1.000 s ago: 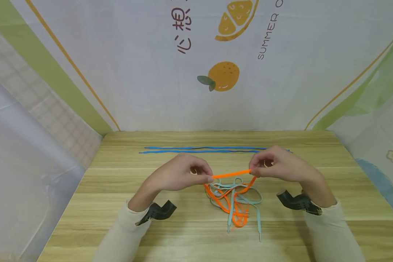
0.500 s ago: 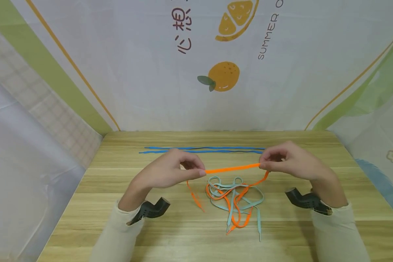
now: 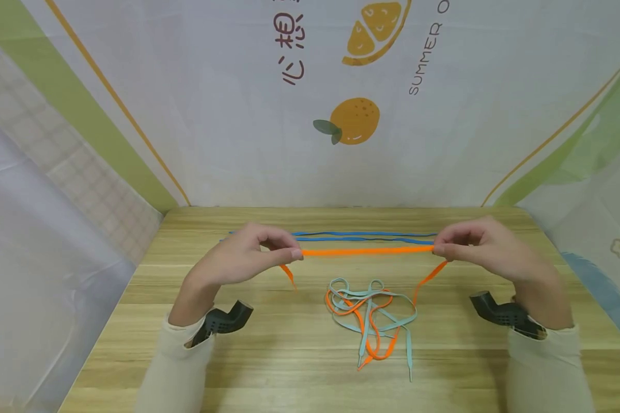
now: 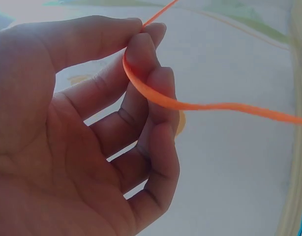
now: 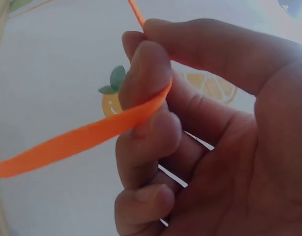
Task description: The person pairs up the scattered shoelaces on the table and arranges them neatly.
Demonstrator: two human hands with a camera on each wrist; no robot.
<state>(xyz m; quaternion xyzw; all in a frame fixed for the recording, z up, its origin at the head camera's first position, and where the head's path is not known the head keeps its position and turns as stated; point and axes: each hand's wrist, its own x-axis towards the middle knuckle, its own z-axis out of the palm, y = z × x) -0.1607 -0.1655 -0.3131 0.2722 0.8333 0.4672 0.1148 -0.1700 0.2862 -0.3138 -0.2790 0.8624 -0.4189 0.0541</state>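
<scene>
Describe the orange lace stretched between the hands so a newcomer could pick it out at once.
Start at the wooden table; find the left hand and right hand above it. Between their fingers runs the orange lace, held up straight, whereas the blue laces behind and the tangle in front lie below.

The held lace point(image 3: 367, 251) is bright orange; two blue laces point(image 3: 341, 233) lie at its 12 o'clock, a mint-and-orange tangle point(image 3: 365, 327) at its 6. The tabletop point(image 3: 274, 367) is yellow-tan with brown grain. In the head view, the white cloth point(image 3: 227, 132) bears an orange fruit point(image 3: 356, 120) at 1 o'clock and a green band point(image 3: 77, 103) at 10; the sleeves point(image 3: 175, 367) are cream.
</scene>
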